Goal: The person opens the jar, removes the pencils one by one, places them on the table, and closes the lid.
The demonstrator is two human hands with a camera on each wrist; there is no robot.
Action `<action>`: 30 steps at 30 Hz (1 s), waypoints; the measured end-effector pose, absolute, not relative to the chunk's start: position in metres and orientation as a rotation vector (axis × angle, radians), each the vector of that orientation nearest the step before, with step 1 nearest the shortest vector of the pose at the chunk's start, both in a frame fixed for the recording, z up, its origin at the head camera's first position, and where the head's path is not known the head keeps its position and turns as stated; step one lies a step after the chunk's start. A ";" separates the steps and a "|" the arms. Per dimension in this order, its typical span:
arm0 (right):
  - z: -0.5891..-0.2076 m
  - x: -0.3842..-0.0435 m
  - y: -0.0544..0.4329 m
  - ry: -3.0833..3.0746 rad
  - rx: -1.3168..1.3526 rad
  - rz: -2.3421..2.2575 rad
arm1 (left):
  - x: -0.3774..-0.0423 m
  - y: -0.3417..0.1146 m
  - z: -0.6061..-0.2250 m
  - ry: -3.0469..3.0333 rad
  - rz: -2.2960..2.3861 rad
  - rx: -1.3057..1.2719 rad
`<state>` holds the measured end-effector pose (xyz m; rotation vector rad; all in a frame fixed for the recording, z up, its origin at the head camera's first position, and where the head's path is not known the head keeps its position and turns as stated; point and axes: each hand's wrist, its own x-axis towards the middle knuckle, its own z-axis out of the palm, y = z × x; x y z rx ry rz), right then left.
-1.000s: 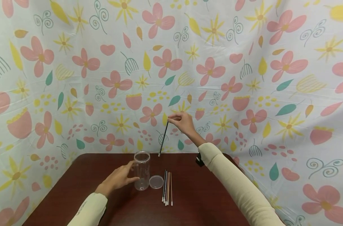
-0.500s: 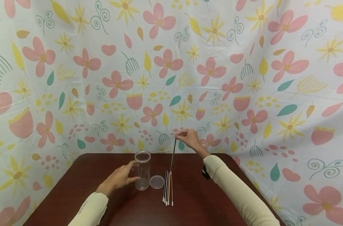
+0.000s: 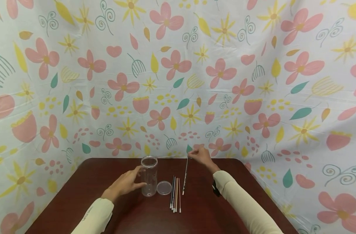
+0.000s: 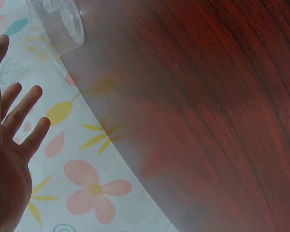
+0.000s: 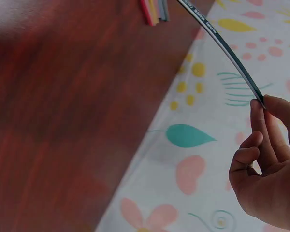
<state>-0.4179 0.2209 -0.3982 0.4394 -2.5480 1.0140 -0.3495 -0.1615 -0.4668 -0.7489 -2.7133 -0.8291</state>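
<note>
In the head view, my right hand (image 3: 202, 156) pinches one end of a dark pencil (image 3: 185, 175) between thumb and fingertips. The pencil slants down, its white eraser end lowest, just right of a row of several pencils (image 3: 175, 195) lying on the table. Printed lettering shows along the held pencil (image 5: 217, 37) in the right wrist view. My left hand (image 3: 123, 183) is beside a clear, lidless jar (image 3: 149, 178) standing upright, its fingers and thumb spread. Whether it touches the jar is hard to tell. A clear round lid (image 3: 164, 188) lies between jar and pencils.
The dark red-brown table (image 3: 219, 208) has its far edge just behind the jar. A flower-patterned cloth (image 3: 178, 81) hangs behind and on both sides of it.
My right hand has come down and to the right with the pencil, bringing its eraser end from behind the row to its right side. The left hand keeps its place by the jar.
</note>
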 end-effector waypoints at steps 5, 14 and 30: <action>-0.417 -0.419 0.223 -2.579 0.355 1.027 | -0.349 -0.161 -0.467 -2.719 -0.822 -0.740; -0.449 -0.422 0.220 -2.579 0.287 1.088 | -0.348 -0.160 -0.465 -2.736 -0.827 -0.722; -0.486 -0.417 0.204 -2.648 0.273 1.096 | -0.348 -0.161 -0.465 -2.727 -0.836 -0.728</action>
